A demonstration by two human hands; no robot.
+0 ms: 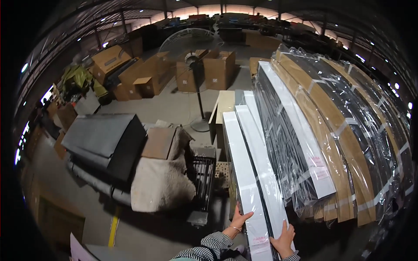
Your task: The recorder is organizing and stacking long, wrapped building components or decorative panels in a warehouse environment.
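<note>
Down at the lower edge I have both hands on one long white-wrapped flat package (246, 174). My left hand (239, 220) lies flat against its left side, fingers spread and pointing up, a thin bracelet on the wrist. My right hand (284, 239) grips the near end from the right, fingers curled over the edge. Both sleeves are striped black and white.

That package runs away from me, lying on edge beside a second white package (265, 174) that touches it on the right. Just right of those leans a big stack of long panels in clear plastic film (344, 130), dark and brown layers banded with tape, one white-faced panel on its left.

To the left of the package sits a black wire rack (201, 174), then a beige blanket-covered bundle (163, 178) with a brown cardboard sheet (159, 142) on top, and a dark grey slab-like unit (104, 141) beyond it. Farther off on the concrete floor stands a pedestal fan (191, 48), with open cardboard boxes (217, 69) behind it.
</note>
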